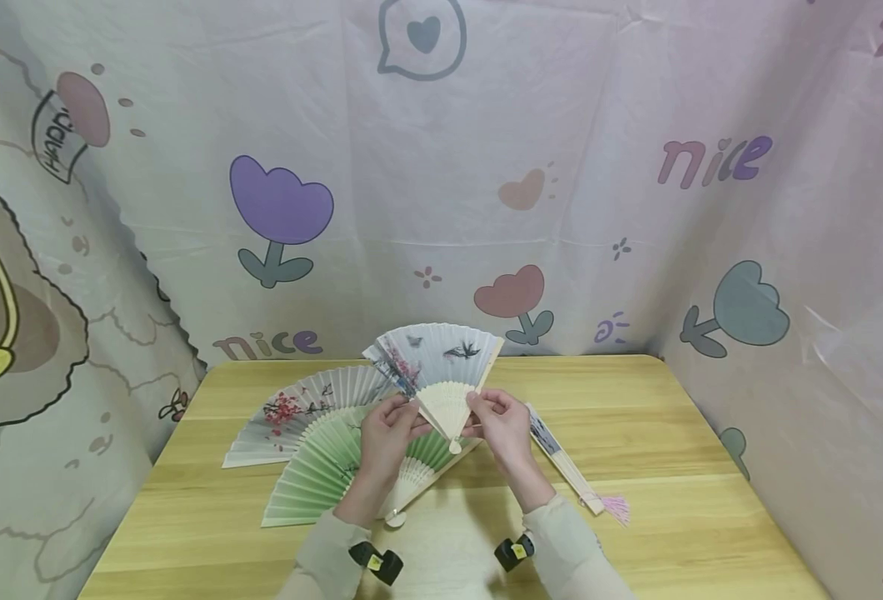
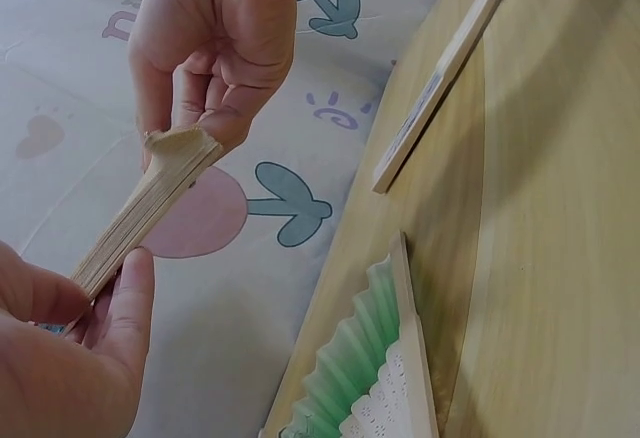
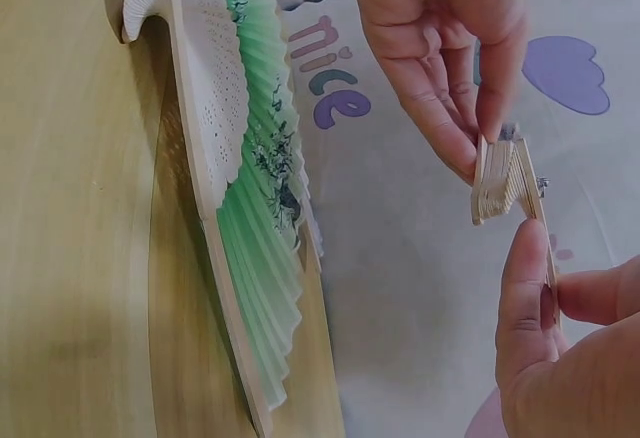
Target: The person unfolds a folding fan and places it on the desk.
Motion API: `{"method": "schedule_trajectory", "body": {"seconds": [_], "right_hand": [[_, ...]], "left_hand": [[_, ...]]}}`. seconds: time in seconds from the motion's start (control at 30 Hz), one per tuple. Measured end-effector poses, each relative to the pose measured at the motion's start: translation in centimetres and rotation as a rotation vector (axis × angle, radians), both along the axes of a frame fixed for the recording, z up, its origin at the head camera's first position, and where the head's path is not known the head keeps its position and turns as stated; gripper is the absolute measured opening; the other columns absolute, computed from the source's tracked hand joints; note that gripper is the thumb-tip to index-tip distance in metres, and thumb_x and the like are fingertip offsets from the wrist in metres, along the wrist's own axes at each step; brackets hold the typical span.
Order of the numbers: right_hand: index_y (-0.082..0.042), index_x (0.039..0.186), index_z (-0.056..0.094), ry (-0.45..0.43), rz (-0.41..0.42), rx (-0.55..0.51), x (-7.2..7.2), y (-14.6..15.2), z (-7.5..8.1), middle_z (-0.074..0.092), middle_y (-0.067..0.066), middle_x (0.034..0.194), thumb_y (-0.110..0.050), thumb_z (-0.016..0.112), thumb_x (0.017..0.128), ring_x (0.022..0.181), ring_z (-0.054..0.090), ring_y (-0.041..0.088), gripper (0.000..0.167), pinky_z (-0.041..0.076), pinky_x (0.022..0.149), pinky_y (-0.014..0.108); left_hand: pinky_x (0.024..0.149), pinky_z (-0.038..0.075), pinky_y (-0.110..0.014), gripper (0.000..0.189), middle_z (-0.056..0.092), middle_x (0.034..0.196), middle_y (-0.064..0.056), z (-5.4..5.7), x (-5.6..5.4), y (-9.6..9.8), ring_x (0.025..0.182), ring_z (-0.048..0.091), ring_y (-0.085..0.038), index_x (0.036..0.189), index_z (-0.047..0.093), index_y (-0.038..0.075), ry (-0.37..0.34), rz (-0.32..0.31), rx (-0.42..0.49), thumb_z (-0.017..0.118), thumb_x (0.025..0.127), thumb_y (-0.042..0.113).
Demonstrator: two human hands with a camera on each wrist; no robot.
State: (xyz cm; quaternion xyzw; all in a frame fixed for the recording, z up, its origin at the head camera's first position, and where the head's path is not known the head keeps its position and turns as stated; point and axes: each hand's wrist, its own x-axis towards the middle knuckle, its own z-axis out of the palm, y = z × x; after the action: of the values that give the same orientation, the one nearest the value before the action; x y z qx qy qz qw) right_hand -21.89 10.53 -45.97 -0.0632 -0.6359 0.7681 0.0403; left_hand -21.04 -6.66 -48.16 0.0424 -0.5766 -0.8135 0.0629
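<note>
A white folding fan (image 1: 456, 354) with plum blossoms and dark birds is held up, partly spread, above the table. My left hand (image 1: 385, 433) pinches its left outer rib between thumb and fingers. On the opposite side, my right hand (image 1: 505, 425) grips the right outer rib. The fan's pivot end points down toward me, between the two hands. From the left wrist view the bamboo ribs (image 2: 150, 198) appear edge-on, as a narrow stack. The right wrist view shows the thumb and fingers (image 3: 525, 288) of my right hand pressed on the outer rib.
Beneath my left forearm lies a spread green fan (image 1: 310, 479), overlapping a spread white fan with red blossoms (image 1: 284, 412) behind it. A folded fan (image 1: 565, 462) with a pink tassel (image 1: 616, 509) rests on the wooden table (image 1: 681, 533) at right. A printed curtain (image 1: 441, 200) hangs behind.
</note>
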Motion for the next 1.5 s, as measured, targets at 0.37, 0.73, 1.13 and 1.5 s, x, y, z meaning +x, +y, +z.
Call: {"method": "schedule_trajectory", "body": {"seconds": [0.37, 0.73, 1.13, 1.5], "right_hand": [[0.013, 0.111, 0.063, -0.013, -0.034, -0.040, -0.1, 0.1, 0.0, 0.069, 0.001, 0.073, -0.005, 0.070, 0.100, 0.060, 0.067, 0.011, 0.022, 0.066, 0.055, 0.022], [0.013, 0.111, 0.062, -0.008, -0.066, -0.095, -0.1, 0.1, 0.1, 0.068, 0.001, 0.072, -0.006, 0.070, 0.101, 0.059, 0.067, 0.010, 0.023, 0.066, 0.055, 0.022], [0.011, 0.111, 0.063, 0.013, -0.111, -0.116, 0.0, 0.0, 0.0, 0.069, 0.002, 0.071, -0.005, 0.069, 0.101, 0.058, 0.067, 0.010, 0.021, 0.066, 0.056, 0.022], [0.011, 0.108, 0.062, 0.015, -0.154, -0.153, 0.0, -0.1, 0.1, 0.068, 0.001, 0.071, -0.005, 0.070, 0.101, 0.057, 0.067, 0.009, 0.020, 0.066, 0.056, 0.021]], "left_hand": [[0.077, 0.071, -0.030, 0.021, 0.073, 0.094, -0.016, 0.2, 0.3, 0.6, 0.073, 0.074, -0.013, 0.117, 0.056, -0.020, 0.023, 0.049, 0.033, 0.060, 0.103, -0.003], [0.081, 0.071, -0.035, 0.023, 0.071, 0.091, -0.014, 0.4, 0.5, 1.1, 0.072, 0.072, -0.012, 0.119, 0.057, -0.020, 0.015, 0.130, 0.021, 0.059, 0.103, -0.004], [0.079, 0.071, -0.036, 0.019, 0.068, 0.088, -0.017, 0.6, 0.9, 1.7, 0.074, 0.073, -0.017, 0.111, 0.058, -0.019, 0.061, 0.204, 0.002, 0.061, 0.104, -0.001], [0.079, 0.070, -0.029, 0.024, 0.070, 0.103, -0.028, 0.7, 1.2, 2.0, 0.076, 0.075, -0.013, 0.118, 0.058, -0.018, 0.045, 0.249, -0.013, 0.060, 0.105, 0.003]]}}
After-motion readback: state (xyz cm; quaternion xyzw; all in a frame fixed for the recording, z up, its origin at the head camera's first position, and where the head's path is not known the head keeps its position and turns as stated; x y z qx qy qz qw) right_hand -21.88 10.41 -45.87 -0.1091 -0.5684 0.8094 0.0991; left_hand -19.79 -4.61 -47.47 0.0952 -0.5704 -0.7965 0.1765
